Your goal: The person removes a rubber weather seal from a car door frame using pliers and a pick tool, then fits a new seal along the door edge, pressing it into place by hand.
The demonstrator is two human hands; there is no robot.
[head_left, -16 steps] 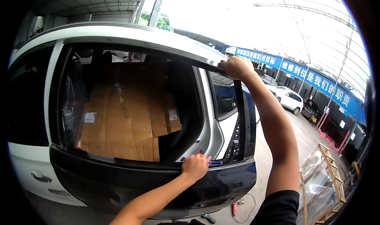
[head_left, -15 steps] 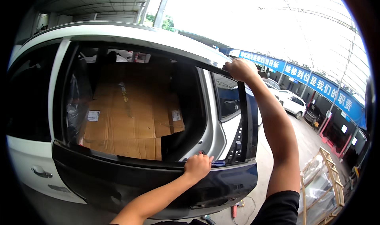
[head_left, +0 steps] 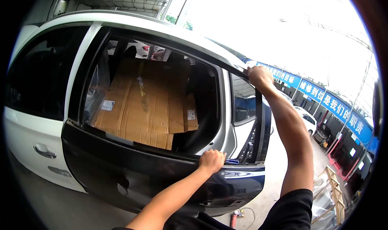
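Note:
A dark, unpainted-looking rear car door (head_left: 133,169) stands ajar on a white car, its window opening without glass. My left hand (head_left: 213,161) is closed over the sill of that opening, toward its rear end. A blue handle-like thing (head_left: 231,161) pokes out just right of the fist; whether the hand also holds it, I cannot tell. Higher up, my right hand (head_left: 260,77) is wrapped round the upper rear corner of the door's window frame, its fingertips partly hidden. Through the opening a large flattened cardboard box (head_left: 157,96) shows inside the car.
A red power tool (head_left: 234,218) with a cord lies on the floor below the door. Right of my arm stands a wooden crate frame (head_left: 334,189) with plastic-wrapped contents. Farther back are a parked white car (head_left: 306,120) and workshop bays under a blue banner (head_left: 323,98).
My view has shifted, so the car and door sit farther right and look more tilted. Both hands keep their grip on the door; the crate is now partly out of view.

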